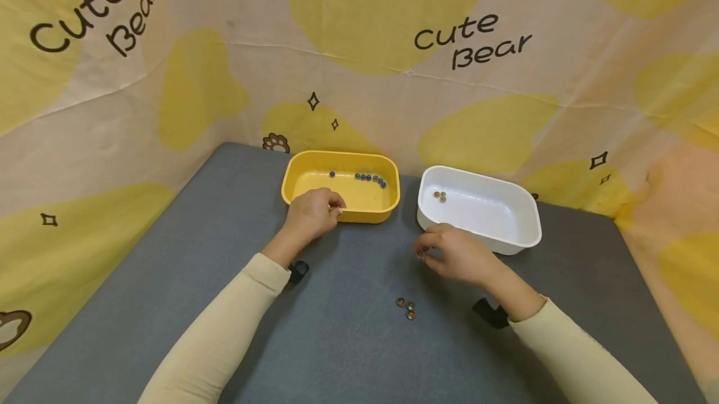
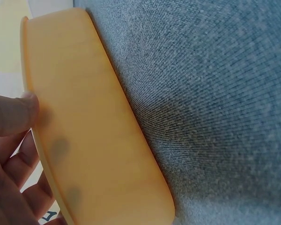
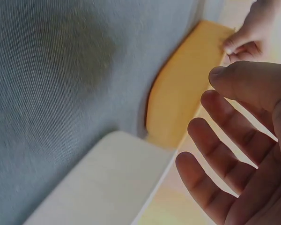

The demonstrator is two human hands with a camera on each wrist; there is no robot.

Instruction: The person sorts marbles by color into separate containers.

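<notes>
My left hand (image 1: 314, 211) is over the front rim of the yellow tray (image 1: 371, 216), its thumb (image 2: 14, 112) at the rim and its other fingers behind the wall, inside. No item shows in it. Several blue marbles (image 1: 367, 177) lie in that tray, mostly in a row at the back right. In front of the white tray (image 1: 477, 233), my right hand (image 1: 457, 254) pinches a small glass marble (image 1: 420, 255) at its fingertips; the right wrist view does not show it. Three clear and orange marbles (image 1: 410, 306) lie on the grey table below.
Three small marbles (image 1: 442, 197) sit at the left inside the white tray, which stands right of the yellow one. Behind both trays hangs a patterned cloth (image 1: 359, 48). Black straps (image 1: 490, 313) are on the wrists. The grey table (image 1: 337, 341) runs toward me.
</notes>
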